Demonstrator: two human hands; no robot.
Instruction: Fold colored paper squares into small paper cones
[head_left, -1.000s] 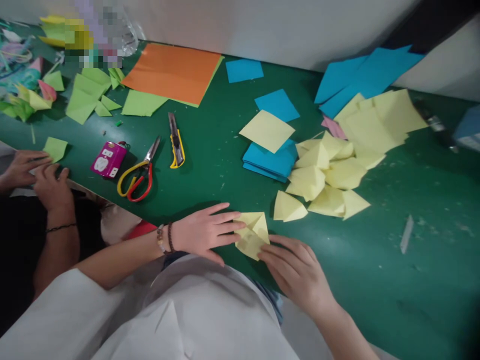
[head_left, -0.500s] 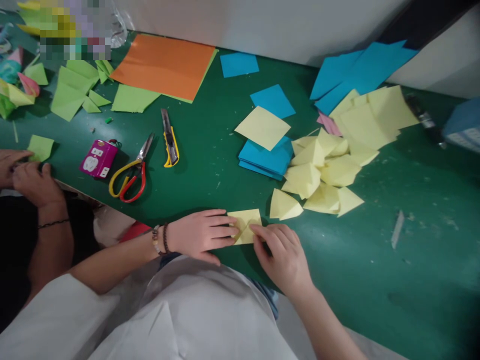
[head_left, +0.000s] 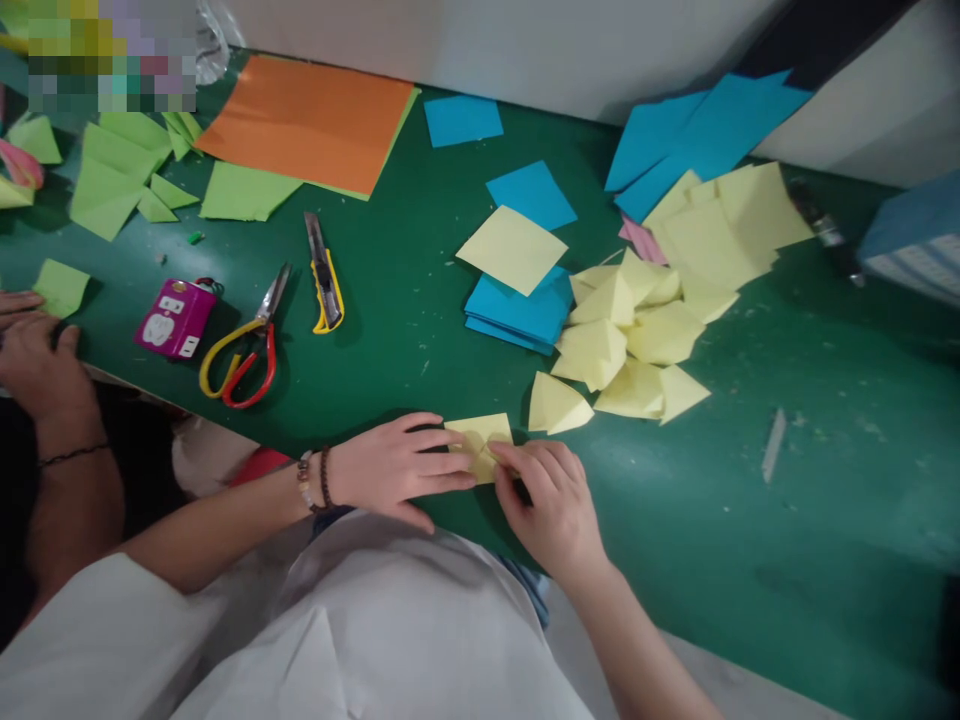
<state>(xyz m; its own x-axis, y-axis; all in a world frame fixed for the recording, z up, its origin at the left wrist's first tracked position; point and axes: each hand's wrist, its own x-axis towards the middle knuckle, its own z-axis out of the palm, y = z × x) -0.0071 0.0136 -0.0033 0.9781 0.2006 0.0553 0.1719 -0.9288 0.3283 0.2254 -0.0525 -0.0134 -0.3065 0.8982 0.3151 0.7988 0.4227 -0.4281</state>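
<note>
A small yellow paper (head_left: pixel 480 428) with fold lines lies on the green table near its front edge. My left hand (head_left: pixel 401 467) rests with spread fingers on the paper's left part. At its right side, my right hand (head_left: pixel 551 500) has thumb and fingers bent together, the fingertips touching the paper's surface. Folded yellow paper pieces (head_left: pixel 630 330) are heaped beyond my right hand. A flat yellow sheet (head_left: pixel 512 250) lies over a stack of blue paper (head_left: pixel 517 310).
Scissors (head_left: pixel 247 350), a yellow cutter (head_left: pixel 325 275) and a purple box (head_left: pixel 176 318) lie to the left. Orange paper (head_left: pixel 307 125) and green pieces (head_left: pixel 112 175) are behind them. Another person's hands (head_left: pixel 37 355) rest at the far left. Blue sheets (head_left: pixel 697 135) stand at the back right.
The whole view has shifted slightly, so the table items appear further left. My left fingers reach a little further across the yellow paper; my right hand remains at its right side.
</note>
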